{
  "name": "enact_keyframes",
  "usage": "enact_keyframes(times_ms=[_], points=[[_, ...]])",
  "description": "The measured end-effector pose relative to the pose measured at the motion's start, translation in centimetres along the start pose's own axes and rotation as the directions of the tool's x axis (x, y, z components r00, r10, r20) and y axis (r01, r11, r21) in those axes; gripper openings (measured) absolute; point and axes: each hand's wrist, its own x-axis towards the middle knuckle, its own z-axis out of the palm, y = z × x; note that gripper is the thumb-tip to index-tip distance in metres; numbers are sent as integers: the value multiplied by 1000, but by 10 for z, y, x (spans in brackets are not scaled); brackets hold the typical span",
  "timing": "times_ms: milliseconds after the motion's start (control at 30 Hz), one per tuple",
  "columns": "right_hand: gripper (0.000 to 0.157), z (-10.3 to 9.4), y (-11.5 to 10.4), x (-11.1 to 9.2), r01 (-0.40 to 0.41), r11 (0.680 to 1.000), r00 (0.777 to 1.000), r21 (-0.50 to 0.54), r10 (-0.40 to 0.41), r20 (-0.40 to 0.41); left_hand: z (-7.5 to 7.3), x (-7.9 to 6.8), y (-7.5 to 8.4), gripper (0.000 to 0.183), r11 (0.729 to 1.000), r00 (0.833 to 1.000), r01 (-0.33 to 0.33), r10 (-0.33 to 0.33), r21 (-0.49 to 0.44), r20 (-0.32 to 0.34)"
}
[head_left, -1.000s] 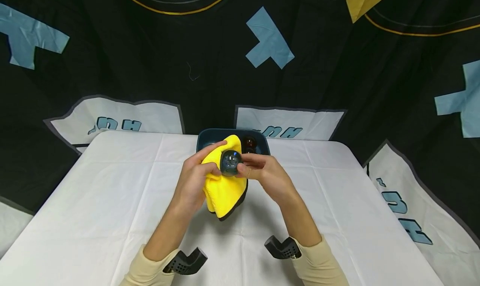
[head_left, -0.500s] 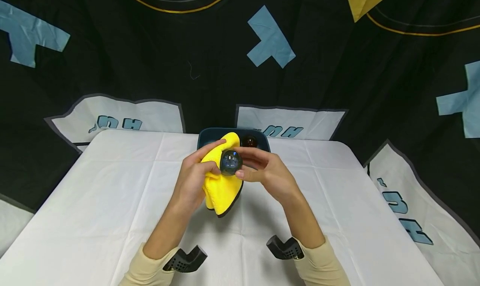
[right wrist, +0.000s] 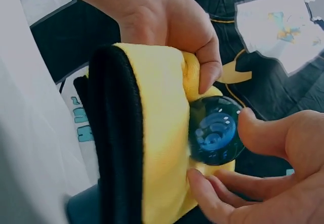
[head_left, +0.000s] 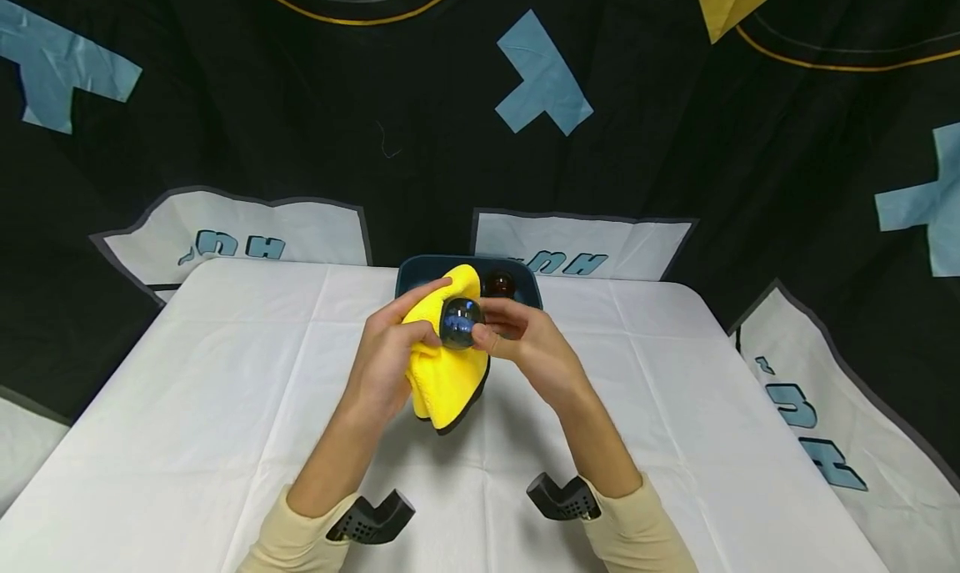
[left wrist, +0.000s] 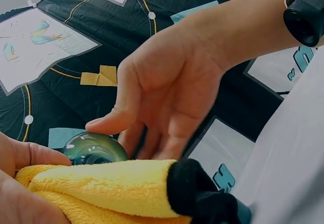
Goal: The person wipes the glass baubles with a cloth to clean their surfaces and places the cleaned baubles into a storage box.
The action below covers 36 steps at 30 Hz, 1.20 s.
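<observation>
A dark, see-through glass ball (head_left: 460,323) sits against a folded yellow cloth (head_left: 446,387) with a black edge and underside. My left hand (head_left: 385,354) grips the cloth; its thumb lies beside the ball in the right wrist view. From the other side my right hand (head_left: 534,344) holds the ball with its thumb on the surface and curled fingers around the far side. Blue reflections show on the ball (right wrist: 216,130) in the right wrist view. Only the upper part of the ball (left wrist: 93,148) shows above the cloth (left wrist: 111,188) in the left wrist view.
Behind the hands stands a dark blue tray (head_left: 423,266), partly covered by the cloth and fingers. A dark reddish-brown ball (head_left: 498,284) lies in its right side. Below is a white tablecloth (head_left: 247,406); a black printed curtain (head_left: 315,123) hangs behind the table.
The right thumb and fingers loosened from the ball half a second ago and have closed on it again. Reflections on the ball have shifted. The left hand has kept its hold on the cloth.
</observation>
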Motion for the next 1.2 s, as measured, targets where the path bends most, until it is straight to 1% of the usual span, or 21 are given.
enact_keyframes(times_ms=[133, 200, 300, 333, 400, 467, 533, 600, 700, 767, 867, 933, 1000, 1100, 1133, 1200], points=[[44, 0, -2, -2, 47, 998, 999, 50, -46, -24, 1, 0, -1, 62, 1000, 1000, 8, -8, 4, 4], [44, -1, -2, -2, 54, 996, 999, 77, -54, -5, 0, 0, -1, 63, 1000, 1000, 6, -6, 4, 2], [50, -1, -2, -2, 58, 992, 998, 108, -61, 23, 0, 0, -1, 63, 1000, 1000, 1, -1, -1, -5], [51, -1, -2, -2, 59, 992, 998, 108, -62, 24, 0, 0, -1, 63, 1000, 1000, 0, 0, -2, -3], [51, -1, -1, -1, 48, 996, 999, 76, -49, 6, 0, 0, -1, 63, 1000, 1000, 4, -4, -3, 2], [46, 0, 0, -1, 18, 999, 1000, 42, -18, -9, 0, 0, -2, 63, 1000, 1000, 12, -12, 0, 4], [41, -1, 1, 1, -19, 1000, 1000, 24, 19, -7, 0, -1, -1, 63, 1000, 1000, 15, -15, 4, 1], [39, -1, 2, 2, -46, 999, 999, 13, 46, 2, 0, -1, 0, 63, 1000, 1000, 16, -16, 6, -9], [40, -1, 2, 2, -39, 999, 999, 0, 39, 8, 0, -1, 1, 62, 1000, 1000, 8, -8, -2, -12], [42, 0, 2, 2, -9, 1000, 1000, 7, 9, -20, 0, -1, 1, 62, 1000, 1000, 4, -4, -7, -10], [43, 1, 2, 0, 46, 998, 998, 50, -43, -50, 1, 0, 0, 62, 1000, 1000, 8, -8, -12, 5], [43, 1, 1, 0, 62, 993, 997, 95, -58, -53, 1, 0, 0, 61, 1000, 1000, 13, -13, -14, 7], [42, 1, 0, -1, 60, 988, 998, 143, -57, -23, 1, 0, 0, 61, 1000, 1000, 15, -15, -12, 10], [48, -2, 0, 0, 47, 980, 998, 196, -54, 33, 1, -1, 0, 62, 1000, 1000, 16, -16, -5, 4], [50, -3, 1, 0, 44, 978, 997, 206, -55, 45, 1, -1, 0, 62, 1000, 1000, 18, -18, 2, 3], [53, -4, 1, 1, 42, 980, 998, 193, -52, 44, 1, -1, 0, 62, 1000, 1000, 20, -20, 6, 6]])
